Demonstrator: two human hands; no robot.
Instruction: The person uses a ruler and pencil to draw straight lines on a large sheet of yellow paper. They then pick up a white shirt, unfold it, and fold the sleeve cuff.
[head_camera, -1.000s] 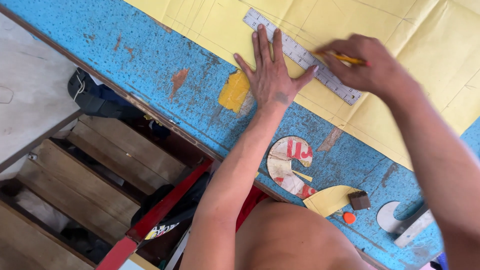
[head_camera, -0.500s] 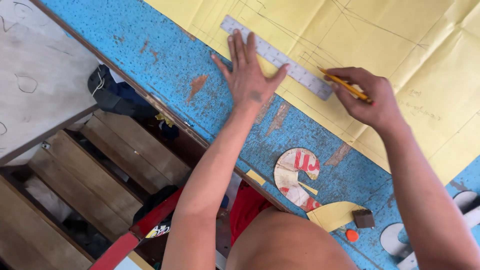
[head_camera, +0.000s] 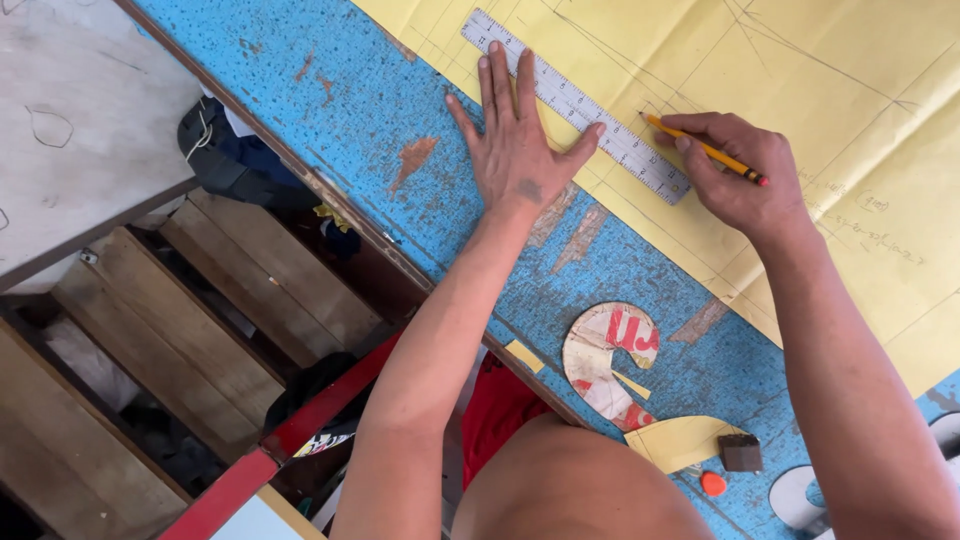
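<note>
Two hands on yellow pattern paper.
Your left hand presses the ruler flat, fingers spread; your right hand pinches a pencil.

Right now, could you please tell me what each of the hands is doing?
Left hand: open, pressed flat on the metal ruler and yellow paper.
Right hand: closed around a yellow pencil, tip beside the ruler.

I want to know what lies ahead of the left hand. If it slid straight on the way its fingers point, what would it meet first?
The left hand already has its fingertips on the metal ruler; beyond that lies only the yellow paper, as far as the picture shows.
</note>
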